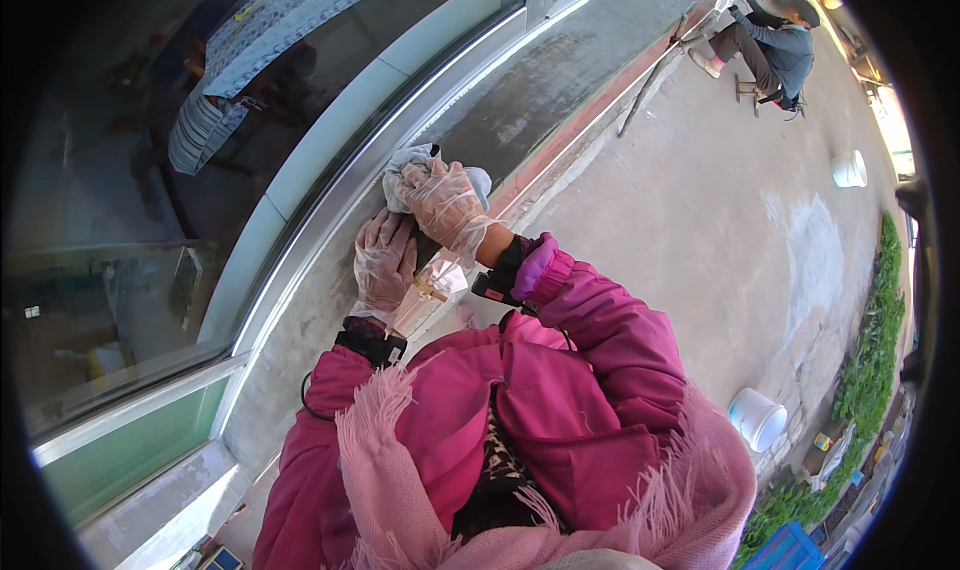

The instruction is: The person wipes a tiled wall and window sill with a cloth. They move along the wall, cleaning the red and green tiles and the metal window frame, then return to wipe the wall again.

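Note:
My right hand [446,202], in a clear plastic glove, presses on a bunched light grey cloth [478,183] with its fingers curled over it. The cloth lies on a grey concrete window ledge [555,67], part of which looks dark and wet. Just nearer to me, my left hand [382,262], gloved the same way, rests palm down on the ledge beside the window frame. It holds nothing that I can see, and its fingertips are close to the cloth. A crinkled pale pink thing with a gold-coloured band [433,288] shows between my wrists; its kind is unclear.
A glass window in a metal frame [341,172] runs along the left. A stick [649,89] leans by the ledge. Farther off, a person [780,52] sits on a low stool. White buckets [759,420] stand on the concrete ground, with green plants [870,337] beyond.

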Motion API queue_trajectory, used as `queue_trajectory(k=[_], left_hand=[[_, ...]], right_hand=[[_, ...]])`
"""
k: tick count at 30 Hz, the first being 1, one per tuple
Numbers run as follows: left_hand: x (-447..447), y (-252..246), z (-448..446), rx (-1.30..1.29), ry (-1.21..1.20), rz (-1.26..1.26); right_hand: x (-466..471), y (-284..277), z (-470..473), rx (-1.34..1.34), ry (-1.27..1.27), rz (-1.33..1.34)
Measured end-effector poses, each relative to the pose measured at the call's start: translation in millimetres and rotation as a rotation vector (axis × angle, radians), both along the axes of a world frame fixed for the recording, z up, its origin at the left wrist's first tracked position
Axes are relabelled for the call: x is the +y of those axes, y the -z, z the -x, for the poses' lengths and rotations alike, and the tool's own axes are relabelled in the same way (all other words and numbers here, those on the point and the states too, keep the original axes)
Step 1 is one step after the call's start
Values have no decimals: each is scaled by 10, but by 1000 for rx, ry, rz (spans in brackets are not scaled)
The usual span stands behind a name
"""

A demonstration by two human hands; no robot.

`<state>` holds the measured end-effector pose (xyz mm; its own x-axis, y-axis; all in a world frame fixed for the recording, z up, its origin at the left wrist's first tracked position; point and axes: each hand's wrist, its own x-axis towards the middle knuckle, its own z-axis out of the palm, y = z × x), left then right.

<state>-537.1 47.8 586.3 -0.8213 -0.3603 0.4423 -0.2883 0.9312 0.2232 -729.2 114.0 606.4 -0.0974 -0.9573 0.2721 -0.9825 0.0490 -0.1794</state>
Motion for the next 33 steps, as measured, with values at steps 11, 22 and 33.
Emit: queue_trajectory(k=[11, 22, 33], left_hand=[[28, -87, 26, -64, -11, -47], [40, -144, 47, -79, -7, -40], [49, -177, 55, -87, -17, -85]], right_hand=[[-110, -8, 65, 56, 67, -32], [-97, 17, 1199, 22, 217, -60], [75, 7, 3150, -33, 680, -32]])
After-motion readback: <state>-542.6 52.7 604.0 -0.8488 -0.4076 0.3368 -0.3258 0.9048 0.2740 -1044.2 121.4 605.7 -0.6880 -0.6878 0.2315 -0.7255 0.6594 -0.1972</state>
